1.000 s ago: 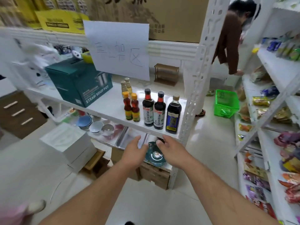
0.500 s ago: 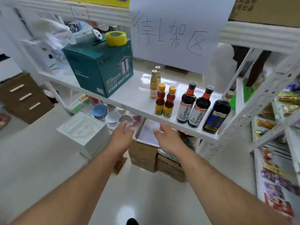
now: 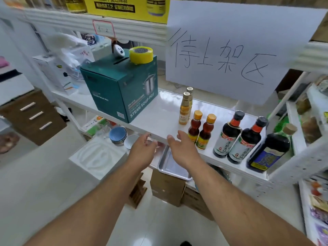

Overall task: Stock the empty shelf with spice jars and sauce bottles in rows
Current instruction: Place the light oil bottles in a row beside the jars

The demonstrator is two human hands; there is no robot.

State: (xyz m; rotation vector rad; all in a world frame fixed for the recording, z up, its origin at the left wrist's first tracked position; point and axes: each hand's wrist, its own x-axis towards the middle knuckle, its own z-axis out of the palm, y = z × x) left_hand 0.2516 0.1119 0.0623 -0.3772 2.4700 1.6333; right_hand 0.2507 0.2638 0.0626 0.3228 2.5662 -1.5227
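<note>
The white shelf point(image 3: 165, 110) holds bottles on its right half. Two pale gold-capped bottles point(image 3: 184, 109) stand at the back. In front are two small orange-capped oil bottles point(image 3: 202, 132), then two dark soy sauce bottles with red necks point(image 3: 236, 137), then a big dark bottle with a blue label point(image 3: 269, 150) at the far right. My left hand point(image 3: 142, 150) and my right hand point(image 3: 184, 148) are both empty with fingers apart, at the shelf's front edge. My right hand's fingertips are just left of the orange-capped bottles.
A green steam soup pot box point(image 3: 122, 86) with a yellow tape roll point(image 3: 141, 55) on top fills the shelf's left part. A paper sign point(image 3: 230, 50) hangs above. Below are bowls point(image 3: 118, 135), a metal tray point(image 3: 170, 166) and cardboard boxes point(image 3: 166, 189). A snack rack point(image 3: 316, 157) stands at right.
The view has moved closer to the shelf and leftward. Both empty hands have risen from the lower shelf level to the front edge of the bottle shelf.
</note>
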